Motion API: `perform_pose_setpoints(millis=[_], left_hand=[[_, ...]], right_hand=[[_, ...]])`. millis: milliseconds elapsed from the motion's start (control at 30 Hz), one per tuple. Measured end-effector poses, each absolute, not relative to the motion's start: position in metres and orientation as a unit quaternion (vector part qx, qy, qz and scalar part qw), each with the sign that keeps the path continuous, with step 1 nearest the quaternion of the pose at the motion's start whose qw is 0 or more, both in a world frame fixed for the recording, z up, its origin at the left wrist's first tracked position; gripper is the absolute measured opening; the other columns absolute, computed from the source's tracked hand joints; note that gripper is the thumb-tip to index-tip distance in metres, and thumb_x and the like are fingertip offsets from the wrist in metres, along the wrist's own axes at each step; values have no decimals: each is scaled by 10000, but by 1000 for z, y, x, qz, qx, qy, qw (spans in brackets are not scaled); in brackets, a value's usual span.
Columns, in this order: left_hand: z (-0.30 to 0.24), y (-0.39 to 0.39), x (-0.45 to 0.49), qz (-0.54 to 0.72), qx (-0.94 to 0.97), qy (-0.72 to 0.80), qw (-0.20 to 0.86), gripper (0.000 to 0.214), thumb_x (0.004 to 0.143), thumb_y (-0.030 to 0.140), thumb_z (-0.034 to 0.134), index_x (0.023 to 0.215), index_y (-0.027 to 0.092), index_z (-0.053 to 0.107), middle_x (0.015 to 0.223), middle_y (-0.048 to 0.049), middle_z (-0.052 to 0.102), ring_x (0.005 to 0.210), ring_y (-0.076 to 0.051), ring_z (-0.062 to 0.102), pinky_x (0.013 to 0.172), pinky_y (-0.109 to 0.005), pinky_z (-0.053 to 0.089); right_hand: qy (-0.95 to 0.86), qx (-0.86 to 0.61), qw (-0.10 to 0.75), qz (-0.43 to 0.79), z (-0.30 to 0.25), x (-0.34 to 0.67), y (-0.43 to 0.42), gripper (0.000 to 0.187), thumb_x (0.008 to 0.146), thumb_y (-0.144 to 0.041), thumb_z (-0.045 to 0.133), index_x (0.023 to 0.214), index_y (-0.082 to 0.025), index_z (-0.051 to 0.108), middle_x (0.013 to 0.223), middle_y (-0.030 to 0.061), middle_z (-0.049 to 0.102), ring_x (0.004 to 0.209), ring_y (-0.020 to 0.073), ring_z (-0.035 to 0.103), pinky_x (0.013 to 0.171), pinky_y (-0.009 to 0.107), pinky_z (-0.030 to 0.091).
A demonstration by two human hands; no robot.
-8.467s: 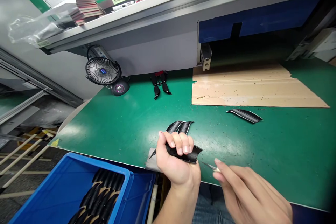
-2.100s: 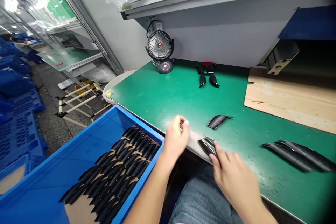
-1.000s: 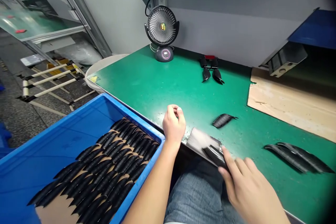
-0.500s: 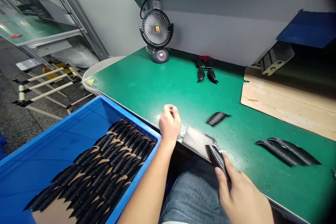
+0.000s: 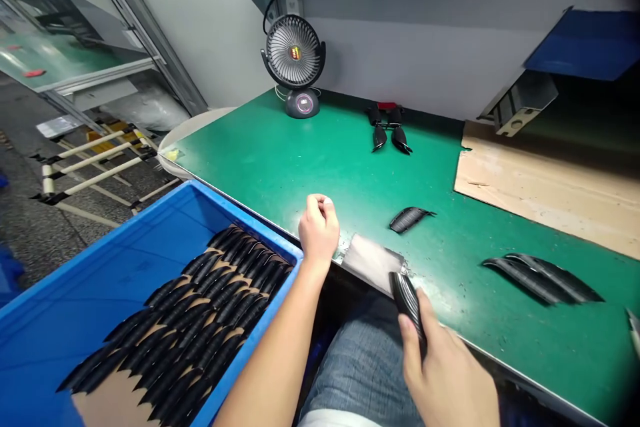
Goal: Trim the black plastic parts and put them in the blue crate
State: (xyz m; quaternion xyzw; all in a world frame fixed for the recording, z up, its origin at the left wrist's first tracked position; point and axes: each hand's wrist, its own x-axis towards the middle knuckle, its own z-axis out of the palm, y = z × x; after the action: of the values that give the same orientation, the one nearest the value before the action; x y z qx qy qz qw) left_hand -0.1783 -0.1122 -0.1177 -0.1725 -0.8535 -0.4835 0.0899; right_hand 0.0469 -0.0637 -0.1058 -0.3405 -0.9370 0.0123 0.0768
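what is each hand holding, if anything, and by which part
The right hand holds a curved, pale-striped black object by its near end. Whether the curled left hand holds anything cannot be told.

Seen from the pad (image 5: 373, 257) at the near edge of the worktable (image 5: 280, 160), the left hand (image 5: 320, 230) was at 10 o'clock, the right hand (image 5: 445, 367) at 5, with the held part (image 5: 407, 300) overlapping the pad's right end in view. A lone part (image 5: 409, 219) lay between 1 and 2, a cardboard sheet (image 5: 540, 187) at 2, two parts (image 5: 543, 278) side by side at 3. Farther back, a multi-piece item (image 5: 387, 125) lay at 12 and a fan (image 5: 294, 53) stood at 11. Between 8 and 9, left of the table, a bin (image 5: 75, 307) contained rows of parts (image 5: 170, 347).
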Motion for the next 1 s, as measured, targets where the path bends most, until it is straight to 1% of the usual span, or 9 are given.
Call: perform_pose_setpoints(millis=[133, 333, 467, 567, 633, 700, 800, 900, 1000], left_hand=[[-117, -112, -178, -486, -172, -852, 95, 178, 938, 334, 382, 941, 209, 509, 736, -13, 629, 718, -184, 616, 661, -265, 409], [-118, -113, -178, -490, -170, -849, 99, 167, 939, 328, 384, 924, 214, 505, 737, -7, 628, 707, -177, 611, 653, -253, 403], [-120, -114, -179, -489, -170, -850, 96, 143, 930, 319, 409, 920, 216, 507, 736, -1, 624, 705, -173, 607, 648, -251, 399], [-119, -115, -180, -491, -169, -850, 93, 156, 935, 331, 398, 919, 220, 507, 736, -4, 625, 704, -179, 608, 642, -254, 394], [-118, -115, -181, -495, -168, -847, 94, 166, 937, 337, 389, 924, 219, 506, 741, -9, 627, 712, -182, 610, 652, -256, 396], [-118, -116, -181, -499, -169, -845, 93, 162, 934, 332, 392, 921, 220, 507, 736, -9, 625, 710, -183, 610, 650, -255, 395], [-117, -117, -182, -500, -171, -844, 90, 147, 930, 324, 402, 910, 223, 506, 724, -2, 618, 693, -181, 603, 636, -254, 386], [-118, -117, -182, -498, -173, -845, 91, 152, 935, 331, 396, 921, 223, 502, 740, -5, 620, 704, -181, 603, 645, -255, 388], [-118, -117, -181, -494, -176, -847, 87, 151, 933, 326, 397, 923, 222, 506, 743, -9, 624, 703, -183, 604, 642, -256, 389]], right_hand=[[-934, -354, 50, 13, -107, 31, -59, 449, 975, -389, 358, 1350, -153, 429, 719, 65, 644, 608, 235, 619, 459, 291, 369], [-935, -344, 83, 3, -103, 16, -54, 417, 973, -368, 369, 1317, -150, 461, 674, 51, 627, 570, 228, 604, 439, 284, 326], [-943, -315, 111, -21, -102, 20, -55, 442, 955, -375, 408, 1359, -197, 423, 667, 36, 581, 566, 217, 559, 449, 289, 306], [-956, -245, 144, -68, -99, 19, -57, 459, 911, -237, 468, 1363, -169, 430, 669, 43, 530, 637, 230, 515, 500, 315, 336], [-964, -216, 135, -76, -98, 16, -58, 493, 852, -125, 482, 1343, -166, 460, 712, 56, 529, 700, 240, 501, 547, 326, 366], [-967, -197, 139, -84, -99, 15, -59, 549, 825, -87, 465, 1368, -160, 429, 708, 55, 518, 690, 234, 486, 573, 334, 379], [-962, -186, 171, -106, -103, 13, -61, 528, 882, -151, 432, 1405, -130, 360, 632, 33, 490, 602, 216, 465, 537, 333, 359], [-950, -283, 120, -53, -106, 7, -63, 419, 954, -285, 400, 1345, -140, 437, 669, 48, 569, 614, 213, 545, 480, 303, 354], [-942, -312, 114, -48, -107, 10, -66, 435, 971, -375, 376, 1323, -133, 458, 630, 36, 573, 533, 202, 557, 420, 288, 321]])
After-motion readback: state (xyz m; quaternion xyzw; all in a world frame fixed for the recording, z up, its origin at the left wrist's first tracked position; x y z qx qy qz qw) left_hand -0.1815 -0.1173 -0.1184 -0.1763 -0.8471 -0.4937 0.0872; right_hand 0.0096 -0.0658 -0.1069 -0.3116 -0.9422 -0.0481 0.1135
